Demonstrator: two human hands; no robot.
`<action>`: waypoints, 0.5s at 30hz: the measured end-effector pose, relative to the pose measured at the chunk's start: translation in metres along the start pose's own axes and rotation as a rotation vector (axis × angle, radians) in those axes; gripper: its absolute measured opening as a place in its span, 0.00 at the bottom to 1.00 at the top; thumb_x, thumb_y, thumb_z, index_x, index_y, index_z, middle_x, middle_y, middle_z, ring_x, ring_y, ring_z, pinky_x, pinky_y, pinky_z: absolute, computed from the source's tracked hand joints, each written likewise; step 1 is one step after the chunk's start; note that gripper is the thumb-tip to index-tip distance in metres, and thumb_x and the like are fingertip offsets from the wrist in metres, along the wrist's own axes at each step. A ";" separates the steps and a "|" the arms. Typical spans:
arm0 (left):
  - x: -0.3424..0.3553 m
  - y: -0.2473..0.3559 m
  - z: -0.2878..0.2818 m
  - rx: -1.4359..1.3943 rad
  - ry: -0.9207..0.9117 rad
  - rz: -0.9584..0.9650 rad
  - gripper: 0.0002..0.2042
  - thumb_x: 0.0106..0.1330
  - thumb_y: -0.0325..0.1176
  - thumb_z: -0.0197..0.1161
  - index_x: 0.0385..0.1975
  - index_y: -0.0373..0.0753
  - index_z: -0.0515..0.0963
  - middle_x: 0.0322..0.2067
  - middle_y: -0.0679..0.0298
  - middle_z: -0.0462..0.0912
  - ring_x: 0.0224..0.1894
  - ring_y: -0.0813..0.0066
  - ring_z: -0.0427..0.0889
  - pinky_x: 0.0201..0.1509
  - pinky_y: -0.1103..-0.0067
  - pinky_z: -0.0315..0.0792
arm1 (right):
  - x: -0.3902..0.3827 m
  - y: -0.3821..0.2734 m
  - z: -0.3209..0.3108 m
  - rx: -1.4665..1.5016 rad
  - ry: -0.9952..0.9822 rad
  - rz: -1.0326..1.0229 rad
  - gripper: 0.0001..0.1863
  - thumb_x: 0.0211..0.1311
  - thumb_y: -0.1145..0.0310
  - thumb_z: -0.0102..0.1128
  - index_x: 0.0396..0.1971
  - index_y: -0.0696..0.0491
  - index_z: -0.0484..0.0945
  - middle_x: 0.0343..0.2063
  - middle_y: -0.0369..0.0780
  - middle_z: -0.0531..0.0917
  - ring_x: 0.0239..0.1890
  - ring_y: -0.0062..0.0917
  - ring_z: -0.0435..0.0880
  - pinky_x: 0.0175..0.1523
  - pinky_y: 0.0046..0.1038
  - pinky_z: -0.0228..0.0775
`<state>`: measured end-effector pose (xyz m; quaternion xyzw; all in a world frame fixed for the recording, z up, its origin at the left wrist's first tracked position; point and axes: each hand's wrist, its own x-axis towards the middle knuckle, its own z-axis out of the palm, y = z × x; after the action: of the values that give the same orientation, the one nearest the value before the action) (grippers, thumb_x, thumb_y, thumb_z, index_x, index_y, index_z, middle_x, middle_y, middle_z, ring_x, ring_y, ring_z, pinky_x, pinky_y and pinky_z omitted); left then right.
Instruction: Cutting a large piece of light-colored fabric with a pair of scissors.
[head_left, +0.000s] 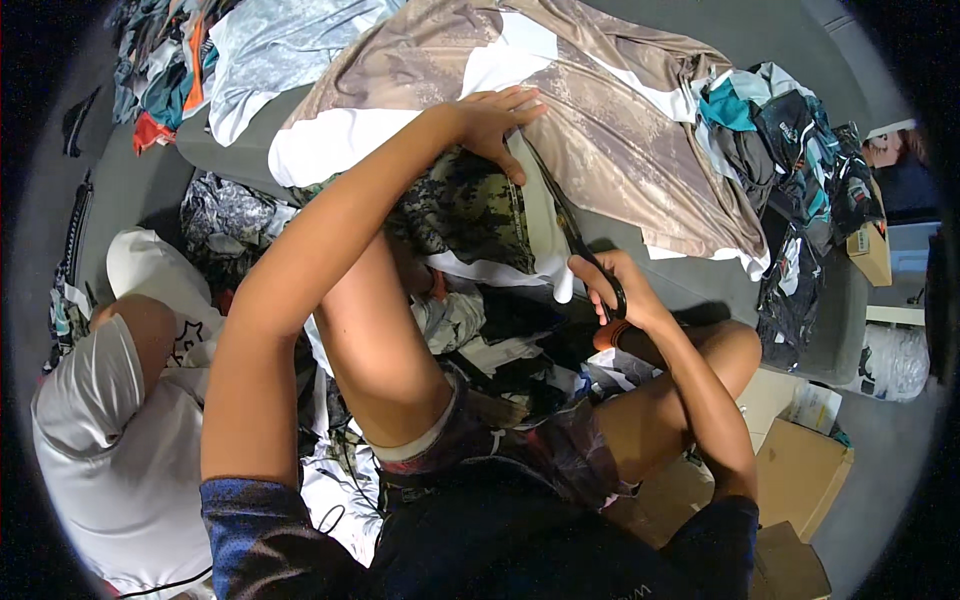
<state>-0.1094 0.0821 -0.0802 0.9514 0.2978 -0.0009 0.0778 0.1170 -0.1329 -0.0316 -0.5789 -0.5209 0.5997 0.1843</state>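
Observation:
My right hand (617, 283) is closed around the handles of long black scissors (571, 228). Their blades point away from me, along the white edge strip (541, 215) of a dark green camouflage fabric (470, 215). Farther up, my left hand (490, 125) lies on the cloth near the blade tips, fingers stretched out and thumb apart. Beneath and beyond it spreads a large tan camouflage fabric (610, 130) with white areas, draped over a grey surface (810, 310). Whether the blades are parted is hard to make out.
Piled garments in teal and black (790, 130) lie at the right. Pale printed cloth (285, 60) and mixed scraps (165, 75) fill the far left. Another person in a light shirt (125, 450) sits close on my left. Cardboard boxes (800, 470) stand lower right; fabric scraps (450, 320) lie between my legs.

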 end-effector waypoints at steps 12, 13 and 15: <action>0.001 -0.001 0.002 0.014 -0.019 -0.010 0.59 0.36 0.72 0.65 0.68 0.47 0.47 0.70 0.61 0.44 0.71 0.59 0.45 0.69 0.61 0.48 | -0.001 -0.001 0.000 -0.028 -0.003 0.022 0.27 0.63 0.53 0.54 0.08 0.55 0.69 0.06 0.36 0.68 0.07 0.19 0.66 0.15 0.20 0.59; 0.001 -0.001 0.002 0.011 -0.013 -0.009 0.59 0.36 0.72 0.65 0.68 0.47 0.47 0.70 0.61 0.44 0.71 0.59 0.45 0.69 0.60 0.48 | -0.001 -0.001 0.000 -0.037 -0.009 0.029 0.27 0.63 0.53 0.53 0.08 0.56 0.69 0.06 0.36 0.68 0.08 0.19 0.66 0.16 0.19 0.59; 0.001 0.000 0.002 0.009 -0.013 -0.010 0.59 0.36 0.71 0.65 0.68 0.47 0.47 0.70 0.61 0.44 0.71 0.59 0.45 0.69 0.61 0.48 | -0.001 0.000 -0.001 -0.036 -0.008 0.024 0.27 0.63 0.53 0.53 0.08 0.55 0.69 0.06 0.36 0.68 0.07 0.19 0.66 0.15 0.19 0.59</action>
<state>-0.1085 0.0827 -0.0819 0.9503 0.3021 -0.0087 0.0753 0.1184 -0.1331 -0.0312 -0.5861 -0.5252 0.5946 0.1646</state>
